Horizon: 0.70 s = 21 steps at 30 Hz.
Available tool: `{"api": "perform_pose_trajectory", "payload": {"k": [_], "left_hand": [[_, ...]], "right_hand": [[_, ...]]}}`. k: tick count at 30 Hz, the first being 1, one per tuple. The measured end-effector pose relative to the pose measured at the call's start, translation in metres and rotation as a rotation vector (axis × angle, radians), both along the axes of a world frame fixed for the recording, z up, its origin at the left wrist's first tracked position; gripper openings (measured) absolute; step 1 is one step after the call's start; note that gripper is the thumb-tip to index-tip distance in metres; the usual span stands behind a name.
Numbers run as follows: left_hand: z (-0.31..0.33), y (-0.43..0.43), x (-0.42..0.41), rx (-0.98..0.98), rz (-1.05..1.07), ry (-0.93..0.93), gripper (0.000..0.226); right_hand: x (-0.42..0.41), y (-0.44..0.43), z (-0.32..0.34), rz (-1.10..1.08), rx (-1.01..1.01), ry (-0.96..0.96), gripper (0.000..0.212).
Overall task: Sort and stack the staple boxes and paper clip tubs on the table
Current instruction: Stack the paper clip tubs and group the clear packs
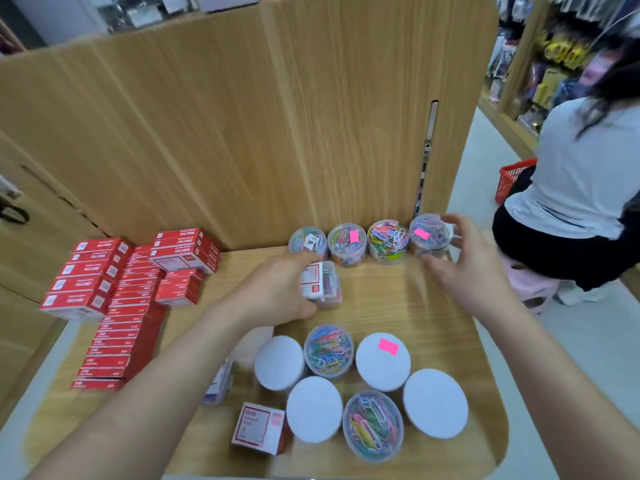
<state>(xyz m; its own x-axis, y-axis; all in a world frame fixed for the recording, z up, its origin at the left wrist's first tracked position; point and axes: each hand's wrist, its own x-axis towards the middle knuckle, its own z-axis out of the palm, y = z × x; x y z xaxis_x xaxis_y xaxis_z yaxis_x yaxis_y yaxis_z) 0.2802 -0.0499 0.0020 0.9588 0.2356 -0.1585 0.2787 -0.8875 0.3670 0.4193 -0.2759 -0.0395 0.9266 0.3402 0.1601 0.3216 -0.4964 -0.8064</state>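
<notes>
Left hand (277, 292) curls round a small clip box (322, 282) at mid-table (398, 306). Right hand (464, 268), fingers spread and bent, grips the end tub (429, 233) of a four-tub row against the back panel (242, 133). Staple boxes (114, 299) are stacked at left. Six more tubs (363, 386) cluster in front.

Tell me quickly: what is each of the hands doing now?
Left hand: holds the small clear plastic box with a red-and-white label.
Right hand: grips the rightmost round clear plastic tub with pink sticker.
</notes>
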Motion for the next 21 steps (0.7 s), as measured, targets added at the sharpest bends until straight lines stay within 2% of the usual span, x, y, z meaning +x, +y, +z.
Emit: {"api": "perform_pose_trajectory", "payload": {"k": [2,5,6,8,10,12,15,18,21], "left_hand": [[0.001,-0.009,0.008,-0.044,-0.013,-0.049,0.05],[0.008,-0.032,0.024,-0.077,-0.078,-0.084,0.049],[0.01,-0.042,0.03,-0.077,-0.107,-0.082,0.05],[0.008,-0.061,0.042,-0.076,-0.177,-0.079,0.048],[0.004,-0.079,0.053,-0.079,-0.251,-0.075,0.049],[0.0,-0.09,0.062,-0.061,-0.318,-0.056,0.057],[-0.009,-0.095,0.067,-0.026,-0.365,-0.063,0.066],[-0.014,-0.088,0.064,-0.154,-0.318,-0.121,0.069],[-0.021,-0.08,0.059,-0.418,-0.177,-0.137,0.068]], "right_hand": [[-0.001,-0.003,0.001,-0.013,0.033,0.05,0.057],[-0.005,-0.014,0.009,-0.083,0.055,0.011,0.049],[-0.008,-0.019,0.013,-0.058,0.106,0.03,0.044],[-0.014,-0.026,0.017,0.115,0.229,0.182,0.04],[-0.02,-0.031,0.015,0.315,0.2,0.253,0.055],[-0.022,-0.034,0.009,0.441,0.137,0.175,0.072],[-0.019,-0.038,0.003,0.459,0.099,0.054,0.076],[-0.015,-0.042,-0.001,0.423,0.073,0.014,0.07],[-0.012,-0.044,-0.007,0.369,0.07,0.053,0.065]]}}
